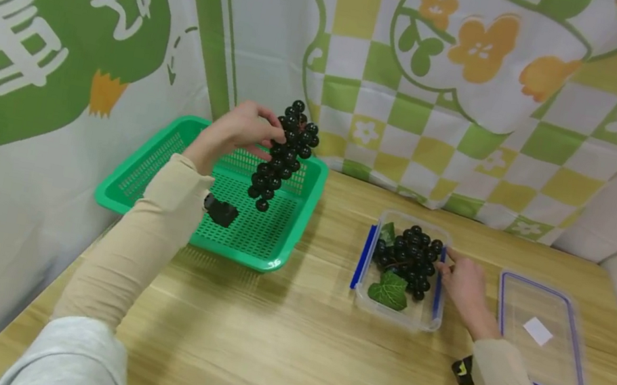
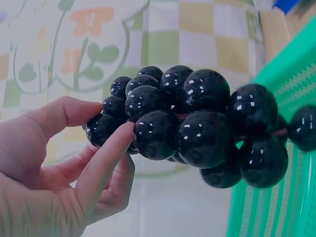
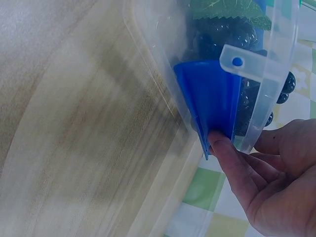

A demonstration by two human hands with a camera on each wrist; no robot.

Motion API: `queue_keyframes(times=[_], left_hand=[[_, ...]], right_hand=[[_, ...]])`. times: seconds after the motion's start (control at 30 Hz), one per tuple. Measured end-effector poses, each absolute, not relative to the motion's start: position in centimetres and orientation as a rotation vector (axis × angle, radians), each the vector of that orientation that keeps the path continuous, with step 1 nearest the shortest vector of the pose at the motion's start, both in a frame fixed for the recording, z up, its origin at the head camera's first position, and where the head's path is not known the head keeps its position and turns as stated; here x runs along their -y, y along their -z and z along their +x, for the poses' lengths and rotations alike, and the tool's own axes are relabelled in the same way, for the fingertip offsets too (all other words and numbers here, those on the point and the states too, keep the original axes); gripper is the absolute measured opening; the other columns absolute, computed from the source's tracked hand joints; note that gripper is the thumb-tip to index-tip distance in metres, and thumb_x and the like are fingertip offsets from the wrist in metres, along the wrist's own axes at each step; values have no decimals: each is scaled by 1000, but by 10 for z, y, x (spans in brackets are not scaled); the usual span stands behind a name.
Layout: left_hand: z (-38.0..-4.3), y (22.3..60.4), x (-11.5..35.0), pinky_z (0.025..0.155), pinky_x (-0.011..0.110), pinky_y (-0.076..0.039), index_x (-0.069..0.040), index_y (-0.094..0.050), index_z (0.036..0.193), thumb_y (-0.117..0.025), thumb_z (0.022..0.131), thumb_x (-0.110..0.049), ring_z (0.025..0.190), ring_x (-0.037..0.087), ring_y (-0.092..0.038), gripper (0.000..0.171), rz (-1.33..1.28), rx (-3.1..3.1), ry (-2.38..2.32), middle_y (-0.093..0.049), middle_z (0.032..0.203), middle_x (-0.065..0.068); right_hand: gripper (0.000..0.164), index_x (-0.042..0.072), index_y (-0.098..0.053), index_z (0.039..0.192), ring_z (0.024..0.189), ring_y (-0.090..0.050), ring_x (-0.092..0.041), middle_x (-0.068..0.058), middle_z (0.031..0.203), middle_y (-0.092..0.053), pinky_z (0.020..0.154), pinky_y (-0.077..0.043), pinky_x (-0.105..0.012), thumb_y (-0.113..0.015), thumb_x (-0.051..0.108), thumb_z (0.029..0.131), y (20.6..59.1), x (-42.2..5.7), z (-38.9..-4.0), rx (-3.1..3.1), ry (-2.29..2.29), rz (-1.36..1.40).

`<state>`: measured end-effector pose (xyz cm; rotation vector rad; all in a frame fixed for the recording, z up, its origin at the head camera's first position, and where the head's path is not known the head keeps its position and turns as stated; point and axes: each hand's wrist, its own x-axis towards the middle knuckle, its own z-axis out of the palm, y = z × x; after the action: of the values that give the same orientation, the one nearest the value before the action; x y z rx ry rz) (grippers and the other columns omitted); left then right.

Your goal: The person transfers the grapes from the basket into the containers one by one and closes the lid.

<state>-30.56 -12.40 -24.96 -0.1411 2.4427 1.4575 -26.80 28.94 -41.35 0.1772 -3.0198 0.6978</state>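
Note:
A bunch of black grapes (image 1: 284,154) hangs above the green basket (image 1: 304,219), pinched near its upper end by my left hand (image 1: 246,126). The left wrist view shows thumb and fingers on the grapes (image 2: 202,138) at one end of the bunch. My right hand (image 1: 467,289) holds the right side of a clear plastic container (image 1: 392,314). In the right wrist view, its fingers touch the blue side clip (image 3: 210,98) and the container's wall. Another bunch of black grapes (image 1: 412,252) with green leaves (image 1: 390,291) lies inside the container.
A clear lid (image 1: 558,360) with a blue rim and a white label lies on the wooden table (image 1: 286,354), right of the container. Behind the table hangs a checked, patterned curtain (image 1: 376,87). Black devices are strapped near both wrists.

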Motion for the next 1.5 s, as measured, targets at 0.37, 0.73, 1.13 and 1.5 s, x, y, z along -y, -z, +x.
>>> queue_keyframes(times=[0.37,0.73,1.13,1.5], left_hand=[[-310,255,47,75,29,-57,-3,-55,101,-58,89,-8,82,16,-51,13,25,-2390,-1459,-57,109,10],[-301,283,-31,76,34,-57,-2,-58,92,-59,89,-6,75,16,-52,6,194,-2211,-1573,-61,111,16],[-284,333,-89,84,43,-54,-2,-58,96,-56,90,-6,67,13,-54,7,127,-1951,-1774,-63,108,17],[-274,378,-90,89,47,-51,-2,-55,97,-55,89,-2,71,16,-54,7,-1,-1852,-1937,-60,118,24]], right_hand=[[44,-12,-43,131,46,-49,-13,-30,98,-67,41,-39,-26,-54,7,93,413,-289,-270,3033,-723,154],[44,-10,-44,132,47,-50,-13,-30,101,-66,40,-40,-23,-53,5,92,416,-290,-271,3019,-765,144],[39,-7,-53,125,52,-55,-22,-32,94,-66,45,-40,-27,-58,9,89,418,-291,-272,2925,-698,169],[41,-10,-50,127,45,-48,-14,-34,101,-64,41,-39,-25,-57,8,91,418,-295,-271,2932,-707,180]])
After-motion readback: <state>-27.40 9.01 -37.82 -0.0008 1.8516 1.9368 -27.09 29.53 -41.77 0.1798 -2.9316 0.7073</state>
